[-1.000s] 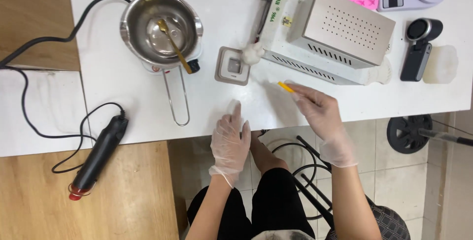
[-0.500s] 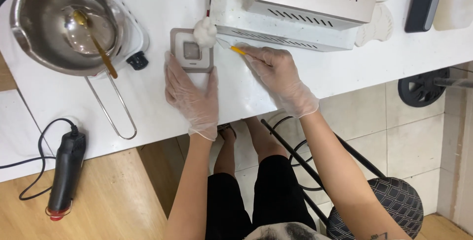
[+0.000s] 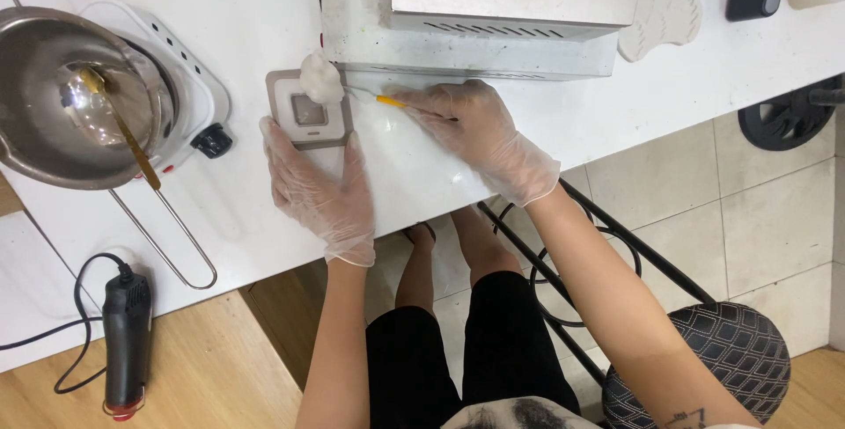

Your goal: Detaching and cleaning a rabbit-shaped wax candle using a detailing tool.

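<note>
Left hand (image 3: 315, 190): gloved, flat on desk (image 3: 246, 33), fingers open, steadying grey square mould (image 3: 308, 121) at its 12 o'clock.
Right hand (image 3: 475, 134): gloved, pinched on yellow-handled pick (image 3: 390, 101), tip toward white lump (image 3: 320, 80).
Lump: on mould's upper edge, 9 o'clock of pick.

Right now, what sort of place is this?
Likely a small craft or hobby workbench, perhaps for wax or soap work: a steel melting pot on a hotplate, a perforated metal box on the white table, and a heat gun nearby.
</note>
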